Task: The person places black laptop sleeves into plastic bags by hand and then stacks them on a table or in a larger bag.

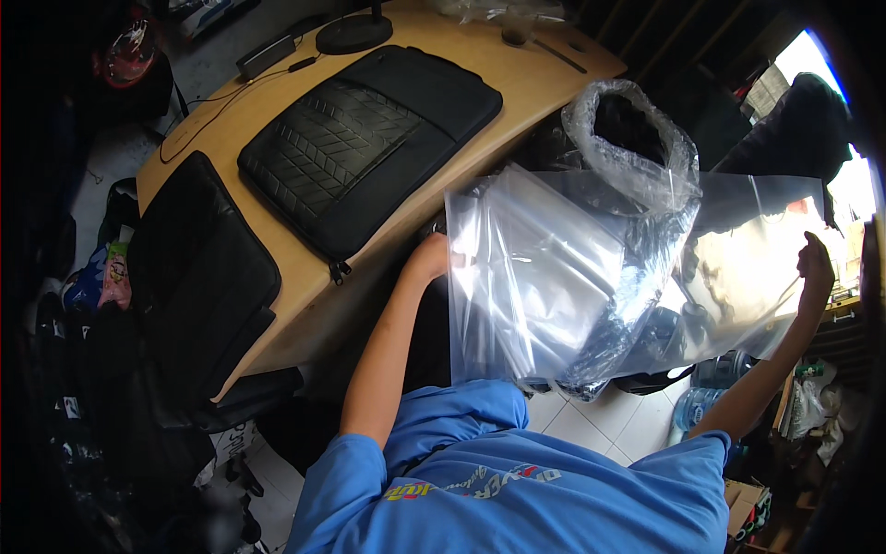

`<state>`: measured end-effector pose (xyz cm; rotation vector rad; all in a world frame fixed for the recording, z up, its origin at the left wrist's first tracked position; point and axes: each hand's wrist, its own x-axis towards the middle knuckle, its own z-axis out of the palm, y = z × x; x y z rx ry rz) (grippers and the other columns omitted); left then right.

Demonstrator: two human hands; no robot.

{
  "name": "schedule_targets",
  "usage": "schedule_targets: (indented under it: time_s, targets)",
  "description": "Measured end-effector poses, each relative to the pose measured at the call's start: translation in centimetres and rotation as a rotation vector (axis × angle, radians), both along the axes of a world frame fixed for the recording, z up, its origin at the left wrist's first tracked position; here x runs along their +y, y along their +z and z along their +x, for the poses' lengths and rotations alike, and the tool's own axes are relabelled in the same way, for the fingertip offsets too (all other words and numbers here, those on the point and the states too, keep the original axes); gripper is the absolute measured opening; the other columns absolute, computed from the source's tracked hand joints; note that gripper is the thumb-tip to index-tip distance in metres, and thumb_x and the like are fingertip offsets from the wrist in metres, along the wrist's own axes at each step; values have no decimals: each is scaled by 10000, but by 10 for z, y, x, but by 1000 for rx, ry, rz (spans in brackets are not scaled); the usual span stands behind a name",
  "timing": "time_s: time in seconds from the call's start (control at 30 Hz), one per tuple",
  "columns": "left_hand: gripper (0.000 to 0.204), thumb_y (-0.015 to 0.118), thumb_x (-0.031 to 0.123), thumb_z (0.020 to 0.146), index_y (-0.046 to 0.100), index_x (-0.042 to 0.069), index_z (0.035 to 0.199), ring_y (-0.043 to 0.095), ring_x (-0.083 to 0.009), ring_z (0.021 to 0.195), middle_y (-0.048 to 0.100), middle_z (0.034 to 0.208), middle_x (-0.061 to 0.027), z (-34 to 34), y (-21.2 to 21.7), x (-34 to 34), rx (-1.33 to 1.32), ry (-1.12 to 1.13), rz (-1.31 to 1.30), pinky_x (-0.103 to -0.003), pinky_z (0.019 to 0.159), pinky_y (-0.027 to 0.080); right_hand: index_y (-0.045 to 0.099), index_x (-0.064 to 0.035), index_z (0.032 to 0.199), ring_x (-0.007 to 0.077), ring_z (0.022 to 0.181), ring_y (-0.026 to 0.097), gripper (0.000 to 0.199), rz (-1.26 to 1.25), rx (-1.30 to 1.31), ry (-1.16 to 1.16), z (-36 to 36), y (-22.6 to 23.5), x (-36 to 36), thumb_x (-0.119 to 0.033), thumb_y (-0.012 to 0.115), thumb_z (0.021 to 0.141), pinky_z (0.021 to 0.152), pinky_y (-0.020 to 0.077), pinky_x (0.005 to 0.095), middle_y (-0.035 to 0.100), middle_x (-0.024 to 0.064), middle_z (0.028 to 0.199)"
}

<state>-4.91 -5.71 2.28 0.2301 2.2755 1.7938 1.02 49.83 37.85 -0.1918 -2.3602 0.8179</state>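
Observation:
A wide clear plastic sheet (540, 268) stretches in front of me between my hands, to the right of the table. My left hand (432, 257) is closed at its left edge, the fingertips partly hidden by the plastic. My right arm reaches far out to the right, and my right hand (815, 263) pinches the sheet's far right side. A crumpled roll of clear plastic (678, 171) loops up behind the sheet and runs down across its middle. On the table lies a flat black zippered case (369, 148) with a chevron-patterned panel.
The wooden table (544, 92) fills the upper left. A second black flat piece (203, 268) overhangs its left end. At the back stand a round black base (354, 33) and a cable (221, 97). Large blue water bottles (697, 406) stand on the tiled floor (591, 423) at right.

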Motion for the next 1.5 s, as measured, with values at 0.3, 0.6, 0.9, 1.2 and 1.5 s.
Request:
schedule_targets:
  time_s: [0.3, 0.6, 0.9, 1.2, 1.5]
  targets:
    - [170, 648, 104, 742, 658, -22, 855, 589, -179, 601, 636, 690, -97, 12, 18, 2, -48, -1, 244, -326, 569, 479, 620, -36, 1104, 62, 580, 338, 274, -9, -53, -8, 16, -7, 31, -204, 470, 948, 530, 285, 210, 406, -34, 665]
    - [235, 638, 188, 804, 651, 21, 968, 423, -106, 369, 601, 647, -51, 34, 54, 0, -290, -17, -75, -274, 325, 328, 564, -34, 1206, 5, 668, 360, 304, -191, 93, -58, 72, 9, 105, -188, 473, 960, 596, 311, 144, 521, -67, 911]
    - [233, 599, 122, 790, 614, -39, 958, 565, -119, 714, 627, 818, -64, 44, 11, 1, -311, 56, 170, -261, 681, 452, 554, -34, 1228, -1, 792, 432, 325, -94, 75, -87, 91, 28, 156, -194, 487, 953, 684, 337, 142, 557, -47, 1093]
    - [284, 495, 102, 795, 626, -35, 1006, 558, -136, 687, 627, 756, -75, 55, -30, -16, -245, 213, 123, -288, 658, 445, 583, -59, 1205, -9, 614, 320, 305, -82, 65, -121, 78, 11, 138, -198, 501, 946, 533, 256, 148, 536, -81, 875]
    - [249, 512, 136, 846, 615, -21, 1011, 607, -224, 705, 639, 785, -154, 58, -39, -11, -86, 312, 15, -323, 666, 465, 573, -28, 1203, 12, 823, 473, 295, -186, 84, -106, 75, -5, 133, -159, 491, 952, 718, 374, 153, 581, -29, 1040]
